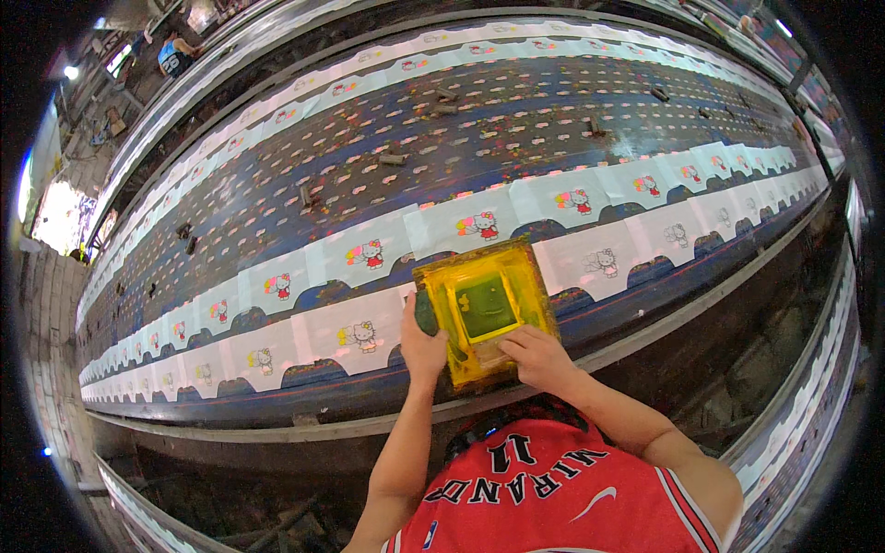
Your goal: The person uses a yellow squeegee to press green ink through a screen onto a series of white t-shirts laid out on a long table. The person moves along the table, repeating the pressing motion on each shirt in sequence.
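Observation:
A square printing screen (533, 295) covered in yellow ink, with a dark green inner area, lies over the nearer row of pale printed cut-out panels (590, 253). My left hand (422, 343) grips the screen's left side, beside a dark green patch. My right hand (539, 358) has its fingers closed on a yellow-stained squeegee (490, 352) at the lower part of the screen's inner area. Panels on both sides of the screen carry cartoon cat prints (364, 336), some pale, others in red, pink and yellow in the row behind (479, 221).
The long ink-spotted table (350, 138) holds further panel rows along its far edge and several small dark blocks (392, 158). Its near metal rail (645, 332) runs before me. A person in a blue top (173, 57) is at the upper left, beside a walkway (51, 323). More tables lie beyond.

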The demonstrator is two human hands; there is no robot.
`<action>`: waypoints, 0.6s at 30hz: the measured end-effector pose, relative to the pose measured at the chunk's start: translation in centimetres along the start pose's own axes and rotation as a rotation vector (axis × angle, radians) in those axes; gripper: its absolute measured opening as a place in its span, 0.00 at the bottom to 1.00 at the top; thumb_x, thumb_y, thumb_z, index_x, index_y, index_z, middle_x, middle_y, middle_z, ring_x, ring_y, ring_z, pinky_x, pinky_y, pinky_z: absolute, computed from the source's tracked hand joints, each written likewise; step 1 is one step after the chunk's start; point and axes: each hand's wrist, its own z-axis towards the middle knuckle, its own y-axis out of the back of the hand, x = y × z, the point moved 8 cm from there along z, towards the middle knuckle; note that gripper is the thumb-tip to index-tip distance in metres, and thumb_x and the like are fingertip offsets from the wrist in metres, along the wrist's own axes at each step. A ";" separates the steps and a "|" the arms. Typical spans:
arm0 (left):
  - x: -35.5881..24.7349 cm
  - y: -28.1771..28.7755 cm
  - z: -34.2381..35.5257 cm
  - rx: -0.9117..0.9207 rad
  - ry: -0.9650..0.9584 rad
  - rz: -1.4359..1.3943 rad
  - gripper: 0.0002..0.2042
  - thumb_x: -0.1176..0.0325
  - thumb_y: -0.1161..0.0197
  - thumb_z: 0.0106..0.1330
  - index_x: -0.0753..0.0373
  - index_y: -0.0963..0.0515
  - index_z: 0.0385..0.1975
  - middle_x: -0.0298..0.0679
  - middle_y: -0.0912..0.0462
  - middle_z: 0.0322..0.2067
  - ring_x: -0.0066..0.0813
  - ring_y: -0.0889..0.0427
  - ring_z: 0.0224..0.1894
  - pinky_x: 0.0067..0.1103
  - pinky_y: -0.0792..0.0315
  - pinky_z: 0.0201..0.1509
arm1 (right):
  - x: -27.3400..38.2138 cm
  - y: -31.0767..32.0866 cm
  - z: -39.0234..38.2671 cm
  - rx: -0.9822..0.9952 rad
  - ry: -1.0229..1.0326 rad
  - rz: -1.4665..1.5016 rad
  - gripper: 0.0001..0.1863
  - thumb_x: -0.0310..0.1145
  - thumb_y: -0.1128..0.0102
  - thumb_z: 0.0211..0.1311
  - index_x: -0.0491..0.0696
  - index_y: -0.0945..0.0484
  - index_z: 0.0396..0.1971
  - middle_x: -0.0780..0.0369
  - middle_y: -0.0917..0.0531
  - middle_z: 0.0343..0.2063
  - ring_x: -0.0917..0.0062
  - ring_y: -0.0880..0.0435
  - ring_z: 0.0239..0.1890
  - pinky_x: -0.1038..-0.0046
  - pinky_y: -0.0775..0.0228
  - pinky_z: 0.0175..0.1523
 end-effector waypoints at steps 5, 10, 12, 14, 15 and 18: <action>-2.9 -0.7 -0.7 -0.054 -0.099 -0.018 0.43 0.82 0.34 0.51 0.63 0.38 0.73 0.52 0.31 0.69 0.49 0.33 0.72 0.33 0.40 0.75 | -1.5 2.4 0.0 0.008 0.006 0.089 0.19 0.22 0.40 0.46 0.43 0.21 0.43 0.56 0.18 0.42 0.59 0.18 0.48 0.61 0.24 0.56; -6.9 -7.1 -1.4 -0.080 -0.166 -0.074 0.43 0.81 0.34 0.51 0.65 0.39 0.73 0.54 0.33 0.70 0.51 0.34 0.72 0.34 0.41 0.76 | -6.2 8.6 -3.0 -0.043 -0.021 -0.012 0.17 0.22 0.40 0.47 0.44 0.20 0.42 0.57 0.18 0.41 0.59 0.18 0.47 0.62 0.23 0.55; -9.5 -10.6 -1.9 -0.059 -0.104 -0.089 0.44 0.81 0.33 0.51 0.65 0.40 0.74 0.54 0.31 0.69 0.50 0.33 0.72 0.33 0.42 0.77 | -8.7 11.0 -4.6 -0.058 -0.049 -0.033 0.17 0.22 0.40 0.47 0.44 0.20 0.41 0.57 0.18 0.41 0.59 0.18 0.47 0.62 0.23 0.55; -11.0 -14.4 -2.2 -0.044 -0.107 -0.073 0.44 0.80 0.32 0.52 0.64 0.40 0.74 0.54 0.31 0.69 0.50 0.33 0.72 0.34 0.42 0.77 | -11.5 13.1 -6.1 -0.055 -0.074 -0.050 0.17 0.22 0.40 0.47 0.44 0.20 0.41 0.57 0.18 0.41 0.59 0.18 0.47 0.62 0.23 0.55; -11.5 -16.0 -2.3 -0.038 -0.111 -0.050 0.44 0.80 0.32 0.52 0.63 0.40 0.74 0.53 0.31 0.69 0.51 0.33 0.72 0.34 0.41 0.76 | -12.7 13.9 -6.7 -0.053 -0.078 -0.060 0.17 0.21 0.40 0.47 0.44 0.19 0.41 0.57 0.17 0.40 0.59 0.18 0.47 0.61 0.23 0.54; -12.4 -20.0 -2.4 -0.013 -0.102 -0.010 0.44 0.80 0.32 0.52 0.62 0.40 0.74 0.53 0.31 0.69 0.52 0.32 0.71 0.35 0.39 0.75 | -15.9 15.1 -8.7 -0.063 -0.101 -0.064 0.17 0.21 0.40 0.47 0.44 0.20 0.40 0.57 0.18 0.40 0.59 0.19 0.46 0.61 0.23 0.54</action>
